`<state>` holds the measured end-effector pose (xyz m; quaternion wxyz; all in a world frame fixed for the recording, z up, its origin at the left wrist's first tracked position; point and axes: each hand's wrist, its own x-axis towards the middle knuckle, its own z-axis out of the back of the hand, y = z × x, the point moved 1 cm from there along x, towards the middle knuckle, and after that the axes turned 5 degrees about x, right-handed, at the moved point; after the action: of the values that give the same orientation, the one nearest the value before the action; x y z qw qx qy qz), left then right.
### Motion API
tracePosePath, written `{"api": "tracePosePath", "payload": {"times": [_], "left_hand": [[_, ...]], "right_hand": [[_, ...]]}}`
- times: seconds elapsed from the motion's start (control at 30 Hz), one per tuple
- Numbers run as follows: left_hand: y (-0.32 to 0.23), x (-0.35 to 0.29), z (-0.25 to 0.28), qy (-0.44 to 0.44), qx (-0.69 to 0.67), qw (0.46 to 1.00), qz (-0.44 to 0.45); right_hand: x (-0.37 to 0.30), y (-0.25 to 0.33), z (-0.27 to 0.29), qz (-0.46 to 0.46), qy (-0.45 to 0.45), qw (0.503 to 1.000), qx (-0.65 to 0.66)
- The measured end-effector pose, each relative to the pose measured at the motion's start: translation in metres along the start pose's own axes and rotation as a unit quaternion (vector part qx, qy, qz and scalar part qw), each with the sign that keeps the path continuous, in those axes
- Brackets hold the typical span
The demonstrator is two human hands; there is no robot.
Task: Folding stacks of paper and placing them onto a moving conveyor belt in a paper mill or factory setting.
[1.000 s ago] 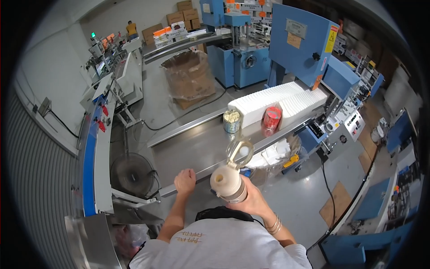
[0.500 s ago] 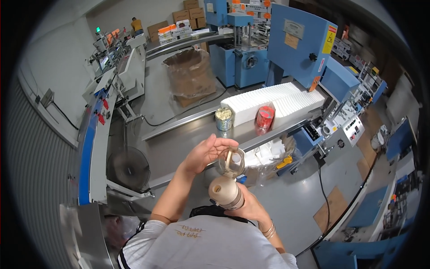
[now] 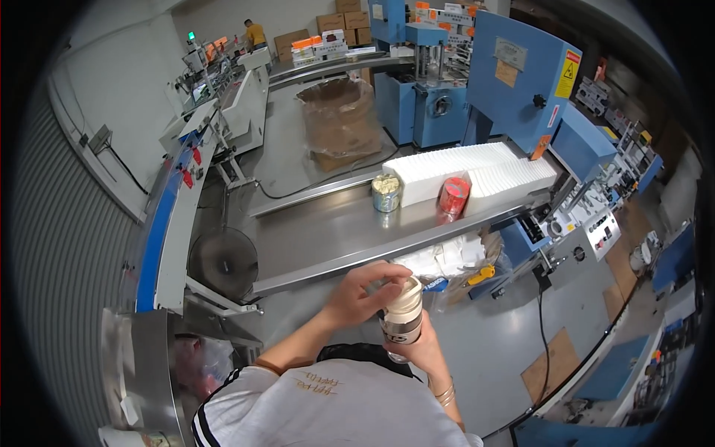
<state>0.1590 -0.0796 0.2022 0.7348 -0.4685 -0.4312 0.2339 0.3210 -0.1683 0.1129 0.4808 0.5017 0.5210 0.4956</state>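
Note:
Upright in front of my chest stands a cream drinking bottle (image 3: 403, 319) with a dark printed band around its body. My right hand (image 3: 421, 349) is wrapped round its lower part from the right. At the bottle's top, my left hand (image 3: 370, 293) curls its fingers over the lid, which they partly hide. Beyond my hands, on the metal conveyor bed (image 3: 320, 242), a can with a pale, crumpled-looking top (image 3: 386, 194) and a red can (image 3: 454, 196) stand beside white stacked sheets (image 3: 454, 173).
A metal rail (image 3: 328, 277) runs along the near side of the bed. Just past my hands, a clear bag of white scraps (image 3: 447, 261) hangs below it. Blue machines (image 3: 514, 82) rise at the back right. A bag-lined carton (image 3: 339, 119) stands on the floor behind.
The clear cap that stood raised above the bottle is no longer seen raised. My left hand has come down onto the bottle's top, and the bottle has gone from tilted to more upright.

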Motion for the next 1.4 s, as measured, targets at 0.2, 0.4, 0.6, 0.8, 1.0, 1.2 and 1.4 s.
{"api": "tracePosePath", "payload": {"times": [0.2, 0.4, 0.6, 0.8, 1.0, 1.2, 1.4], "left_hand": [[-0.016, -0.031, -0.011, -0.004, 0.122, 0.986, -0.113], [-0.020, -0.082, -0.002, -0.043, 0.262, 0.948, -0.177], [-0.030, -0.140, 0.009, -0.093, 0.270, 0.946, -0.151], [-0.041, -0.168, -0.009, -0.068, 0.213, 0.962, -0.160], [-0.064, -0.183, -0.038, -0.025, 0.184, 0.957, -0.222], [-0.076, -0.190, -0.104, 0.027, 0.127, 0.944, -0.304], [-0.111, -0.204, -0.190, 0.127, 0.116, 0.921, -0.350]], "right_hand": [[-0.026, 0.003, -0.027, -0.043, -0.024, 0.993, 0.104], [-0.063, 0.000, -0.072, -0.027, -0.054, 0.993, 0.099], [-0.106, -0.001, -0.121, -0.069, -0.056, 0.992, 0.089], [-0.157, 0.004, -0.134, -0.081, -0.150, 0.984, 0.055], [-0.206, 0.017, -0.134, -0.037, -0.221, 0.974, 0.031], [-0.263, 0.016, -0.112, -0.040, -0.327, 0.943, -0.048], [-0.352, 0.010, -0.071, -0.025, -0.412, 0.911, -0.025]]}}
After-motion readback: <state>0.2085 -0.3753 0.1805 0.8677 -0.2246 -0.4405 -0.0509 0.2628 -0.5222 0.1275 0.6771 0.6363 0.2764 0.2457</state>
